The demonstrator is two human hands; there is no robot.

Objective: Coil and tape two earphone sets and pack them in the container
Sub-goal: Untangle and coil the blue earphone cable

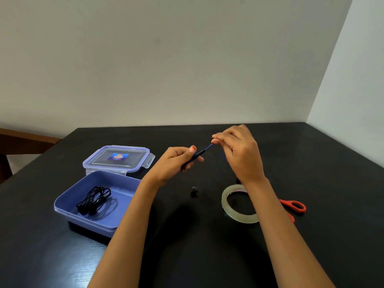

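Showing two hands at work above a black table (311, 163), this view is presenting one open blue container (68, 206), one clear lid (99, 157), one roll of clear tape (241, 217), one pair of orange-handled scissors (296, 205) and two earphone sets. The first earphone set (94, 200) is lying inside the container as a black coiled bundle, toward its left half; whether tape is binding it is not discernible. The lid is lying flat just behind the container, carrying a small printed label. The left hand (174, 163) is curling closed around a dark, slim part of the second earphone set (197, 155), with the thumb pressing on top. The right hand (239, 150) is pinching, fingertips together, the far end of a short blue stretch of that same cord, so the piece is spanning the gap between the two hands above the table. A thin strand is hanging down beside the right hand, barely distinguishable against the dark surface, and a small black earbud (194, 191) is resting on the table between the forearms. The right forearm is crossing over the tape roll and hiding the scissor blades; only the handles are showing at its right.
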